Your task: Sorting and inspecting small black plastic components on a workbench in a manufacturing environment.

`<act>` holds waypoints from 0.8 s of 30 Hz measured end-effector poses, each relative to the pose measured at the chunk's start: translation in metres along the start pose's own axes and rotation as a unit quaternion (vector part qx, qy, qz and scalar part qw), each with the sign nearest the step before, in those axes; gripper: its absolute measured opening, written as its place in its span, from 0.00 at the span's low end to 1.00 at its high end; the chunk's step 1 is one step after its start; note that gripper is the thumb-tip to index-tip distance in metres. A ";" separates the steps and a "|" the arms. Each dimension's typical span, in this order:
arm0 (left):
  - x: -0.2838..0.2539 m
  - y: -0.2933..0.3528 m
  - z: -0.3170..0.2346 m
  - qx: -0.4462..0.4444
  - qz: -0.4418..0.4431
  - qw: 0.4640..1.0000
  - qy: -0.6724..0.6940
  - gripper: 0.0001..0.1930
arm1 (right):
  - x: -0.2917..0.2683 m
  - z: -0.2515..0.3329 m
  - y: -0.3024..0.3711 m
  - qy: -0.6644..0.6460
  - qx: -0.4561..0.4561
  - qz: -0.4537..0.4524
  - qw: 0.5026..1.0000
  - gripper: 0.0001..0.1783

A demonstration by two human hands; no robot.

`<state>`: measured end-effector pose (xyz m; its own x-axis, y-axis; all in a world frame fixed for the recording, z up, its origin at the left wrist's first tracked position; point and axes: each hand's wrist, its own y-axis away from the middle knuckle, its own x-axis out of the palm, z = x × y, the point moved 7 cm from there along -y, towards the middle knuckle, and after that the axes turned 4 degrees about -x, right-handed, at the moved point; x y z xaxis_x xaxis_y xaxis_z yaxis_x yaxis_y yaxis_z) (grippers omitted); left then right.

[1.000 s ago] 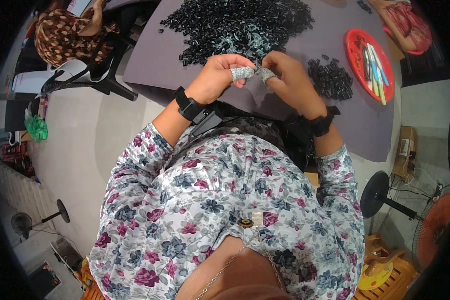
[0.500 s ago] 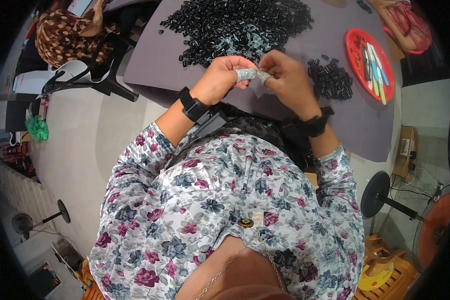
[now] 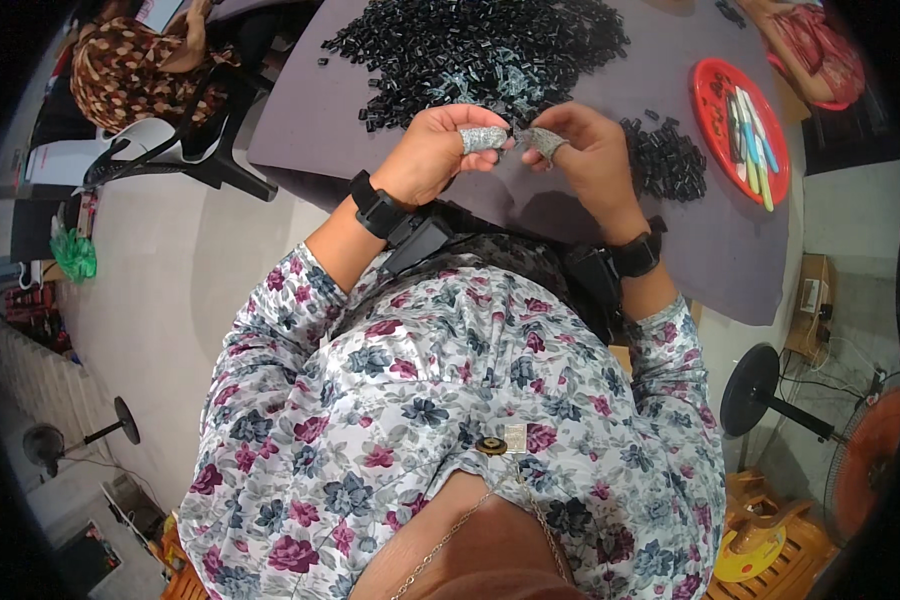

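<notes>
Both hands meet above the near edge of the purple-grey covered table (image 3: 300, 125), fingers closed in a pinch. Between the thumb and fingertips of my left hand (image 3: 432, 155) is a small black piece (image 3: 511, 131), largely covered by the fingers. My right hand (image 3: 595, 165) pinches close beside it; what it holds is too small to make out. A greyish wrap covers each thumb. Just beyond the hands spreads a large heap of small black pieces (image 3: 420, 60), with clear, whitish bits (image 3: 510, 85) along its near side. A smaller heap of black pieces (image 3: 667, 165) lies right of my right hand.
A red oval tray (image 3: 705, 125) with several knife-like tools (image 3: 753, 140) and dark bits stands at the table's right. Other people sit at far left and far right. A black chair (image 3: 235, 140) is left of the table; a fan (image 3: 870, 460) stands at lower right.
My fingertips have drawn slightly apart, and a dark gap now shows between the hands. The right hand has shifted a little to the right. The heaps look the same.
</notes>
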<state>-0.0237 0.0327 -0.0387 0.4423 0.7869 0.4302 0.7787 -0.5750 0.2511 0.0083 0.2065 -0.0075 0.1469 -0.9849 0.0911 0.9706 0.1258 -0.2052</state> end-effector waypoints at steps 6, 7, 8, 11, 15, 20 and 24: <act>0.010 0.001 0.000 0.010 0.013 1.000 0.016 0.08 | 0.005 0.001 -0.001 0.040 -0.001 0.017 0.999 0.08; 0.010 0.001 0.000 0.013 0.017 1.000 0.018 0.08 | 0.006 -0.001 0.000 0.046 -0.004 0.015 0.999 0.07; 0.009 0.002 0.000 0.013 0.015 1.000 0.017 0.08 | 0.006 -0.002 0.000 0.052 -0.007 0.013 0.999 0.07; 0.007 0.002 0.002 0.013 0.013 1.000 0.012 0.08 | 0.006 -0.006 0.002 0.124 0.005 0.045 0.991 0.08; 0.009 0.003 -0.001 0.024 -0.008 1.000 -0.015 0.08 | 0.004 -0.006 0.002 0.147 -0.005 0.051 0.988 0.08; 0.012 0.006 -0.007 0.101 -0.018 0.982 -0.157 0.10 | 0.011 0.022 0.001 0.318 -0.096 0.064 0.941 0.09; 0.013 0.007 -0.011 0.097 -0.018 0.966 -0.239 0.11 | 0.014 0.024 0.001 0.293 -0.084 0.063 0.950 0.12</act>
<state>-0.0171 0.0364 -0.0215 0.5314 0.8463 -0.0365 0.8461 -0.5282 0.0714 0.0159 0.1961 0.0174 0.0800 -0.8662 -0.4932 0.9008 0.2746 -0.3362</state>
